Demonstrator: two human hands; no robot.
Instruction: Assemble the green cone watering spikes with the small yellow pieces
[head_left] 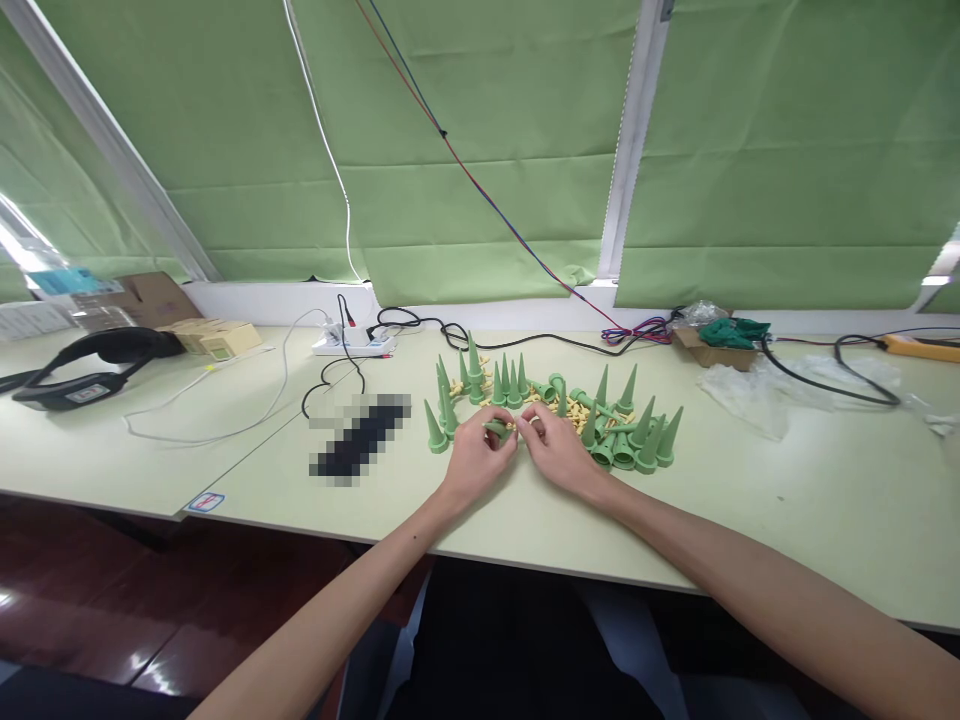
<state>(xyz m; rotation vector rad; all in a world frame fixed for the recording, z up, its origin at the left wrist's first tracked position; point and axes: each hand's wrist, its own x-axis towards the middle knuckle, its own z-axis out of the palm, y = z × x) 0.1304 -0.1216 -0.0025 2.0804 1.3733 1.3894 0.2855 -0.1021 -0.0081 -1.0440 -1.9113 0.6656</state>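
Note:
My left hand (480,455) is closed around a green cone (496,428), which lies tilted between its fingers with a small yellow piece at its right end. My right hand (556,448) meets it from the right, thumb and fingertips pinched together at that end; what they hold, if anything, is too small to make out. Beyond both hands stand several upright green cones (475,372), some stacked. More green cones (646,452) stand or lie to the right, around a pile of small yellow pieces (577,413).
A power strip (352,343) and black cables lie at the back. On the left are a headset (90,370) and yellow boxes (229,341). An open cardboard box (712,350) and clear plastic bags (750,393) lie at the right. A pixelated dark object (360,440) is left of my hands.

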